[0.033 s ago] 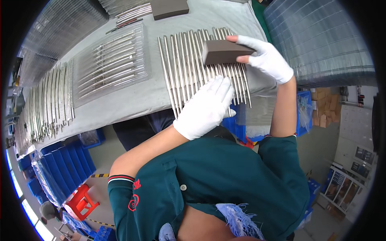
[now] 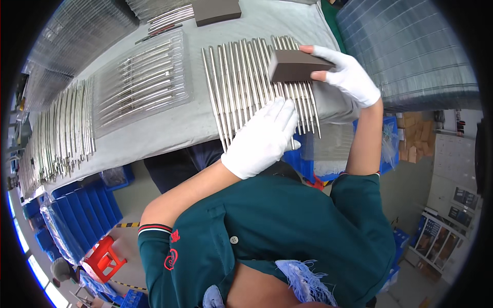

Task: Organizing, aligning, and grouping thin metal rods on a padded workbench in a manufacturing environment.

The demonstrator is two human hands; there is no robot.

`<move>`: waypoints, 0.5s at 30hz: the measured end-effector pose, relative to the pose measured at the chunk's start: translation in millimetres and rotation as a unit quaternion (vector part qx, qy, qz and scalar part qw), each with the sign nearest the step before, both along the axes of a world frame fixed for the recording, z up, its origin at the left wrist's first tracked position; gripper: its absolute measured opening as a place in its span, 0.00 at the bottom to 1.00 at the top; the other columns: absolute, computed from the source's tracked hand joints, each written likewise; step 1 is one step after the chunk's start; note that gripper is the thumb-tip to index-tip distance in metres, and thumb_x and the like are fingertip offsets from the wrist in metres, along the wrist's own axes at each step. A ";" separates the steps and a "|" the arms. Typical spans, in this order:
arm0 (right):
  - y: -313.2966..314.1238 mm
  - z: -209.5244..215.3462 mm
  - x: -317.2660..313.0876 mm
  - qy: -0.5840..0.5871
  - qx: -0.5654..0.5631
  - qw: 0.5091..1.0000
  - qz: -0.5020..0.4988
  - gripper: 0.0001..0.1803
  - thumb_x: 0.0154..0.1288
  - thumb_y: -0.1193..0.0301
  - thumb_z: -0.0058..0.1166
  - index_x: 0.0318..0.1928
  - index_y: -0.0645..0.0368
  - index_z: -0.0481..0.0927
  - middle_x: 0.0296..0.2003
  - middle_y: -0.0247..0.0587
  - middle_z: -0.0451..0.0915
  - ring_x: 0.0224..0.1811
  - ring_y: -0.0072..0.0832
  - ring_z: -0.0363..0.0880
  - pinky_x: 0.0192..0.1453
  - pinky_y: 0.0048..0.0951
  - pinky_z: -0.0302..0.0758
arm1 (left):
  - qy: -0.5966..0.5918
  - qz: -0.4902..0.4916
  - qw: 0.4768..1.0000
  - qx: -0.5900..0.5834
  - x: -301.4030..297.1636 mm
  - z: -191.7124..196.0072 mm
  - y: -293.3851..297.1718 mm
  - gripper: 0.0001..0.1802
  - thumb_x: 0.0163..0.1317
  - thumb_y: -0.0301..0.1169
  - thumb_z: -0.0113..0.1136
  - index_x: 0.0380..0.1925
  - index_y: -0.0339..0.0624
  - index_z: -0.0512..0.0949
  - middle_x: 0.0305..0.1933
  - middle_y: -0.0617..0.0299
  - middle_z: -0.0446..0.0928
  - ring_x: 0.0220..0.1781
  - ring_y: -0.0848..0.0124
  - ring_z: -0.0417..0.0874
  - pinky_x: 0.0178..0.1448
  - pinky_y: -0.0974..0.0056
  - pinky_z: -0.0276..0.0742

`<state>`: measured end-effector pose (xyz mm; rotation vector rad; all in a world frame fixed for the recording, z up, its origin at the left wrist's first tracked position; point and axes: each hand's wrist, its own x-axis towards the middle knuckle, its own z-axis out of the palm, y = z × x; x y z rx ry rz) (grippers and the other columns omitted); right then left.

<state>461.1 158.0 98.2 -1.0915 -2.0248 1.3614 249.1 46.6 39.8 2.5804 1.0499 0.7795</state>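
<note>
We press our white-gloved left hand (image 2: 262, 139) flat, fingers spread, on the row of slim silver metal rods (image 2: 246, 77) at twelve o'clock. Our right hand (image 2: 346, 77) grips a dark rectangular sanding block (image 2: 295, 65) atop them; nothing has visibly shifted.

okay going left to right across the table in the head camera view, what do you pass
Fanned pile of metal rods → clear plastic tray of rods → flat row of metal rods → dark sanding block → right hand in a white glove.
</note>
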 end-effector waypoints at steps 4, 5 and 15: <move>0.4 -1.9 21.7 0.031 0.096 0.988 -0.120 0.28 0.58 0.76 0.62 0.61 0.58 0.74 0.57 0.38 0.76 0.57 0.24 0.74 0.62 0.25 0.70 | -0.004 0.005 1.000 0.009 1.2 -0.9 -1.1 0.35 0.50 0.42 0.66 0.53 0.28 0.71 0.58 0.43 0.71 0.63 0.51 0.72 0.69 0.54 0.65; -0.2 -2.2 16.7 0.097 0.170 0.962 -0.190 0.29 0.58 0.75 0.63 0.62 0.58 0.74 0.57 0.38 0.76 0.56 0.24 0.74 0.62 0.25 0.70 | -0.002 0.004 1.000 0.003 2.0 -0.2 -1.0 0.35 0.50 0.42 0.66 0.54 0.28 0.71 0.59 0.44 0.71 0.63 0.51 0.71 0.70 0.54 0.65; 81.8 -11.5 -50.7 0.145 0.051 0.982 -0.114 0.33 0.63 0.61 0.61 0.66 0.60 0.68 0.59 0.43 0.74 0.61 0.28 0.70 0.66 0.30 0.65 | 0.039 -0.019 0.999 -0.033 12.0 3.6 0.6 0.45 0.45 0.46 0.71 0.59 0.27 0.67 0.62 0.44 0.67 0.67 0.50 0.65 0.73 0.54 0.58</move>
